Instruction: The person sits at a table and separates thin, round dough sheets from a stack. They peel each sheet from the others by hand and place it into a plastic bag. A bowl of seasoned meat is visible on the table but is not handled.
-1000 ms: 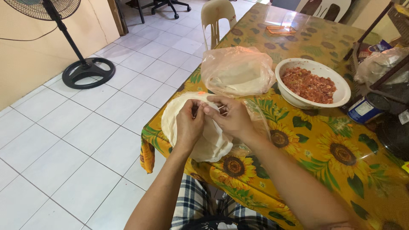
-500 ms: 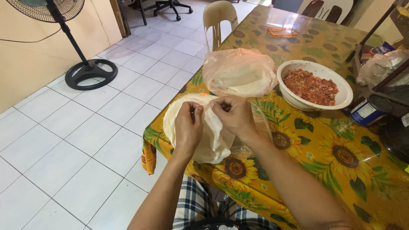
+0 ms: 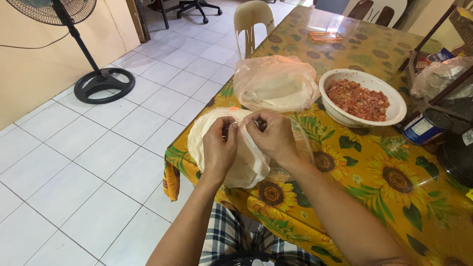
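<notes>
My left hand (image 3: 218,148) and right hand (image 3: 272,138) both have their fingertips pinched together on the top sheet of the stack of thin white wrappers (image 3: 241,170), nipping it near the stack's far edge, the two pinches almost touching. The stack lies at the near corner of the table (image 3: 374,197) with its sunflower cloth, partly overhanging the edge. Just beyond the stack sits a clear plastic bag (image 3: 276,81) with more wrappers inside. To the right of that bag stands a white bowl (image 3: 394,116) of reddish minced filling.
</notes>
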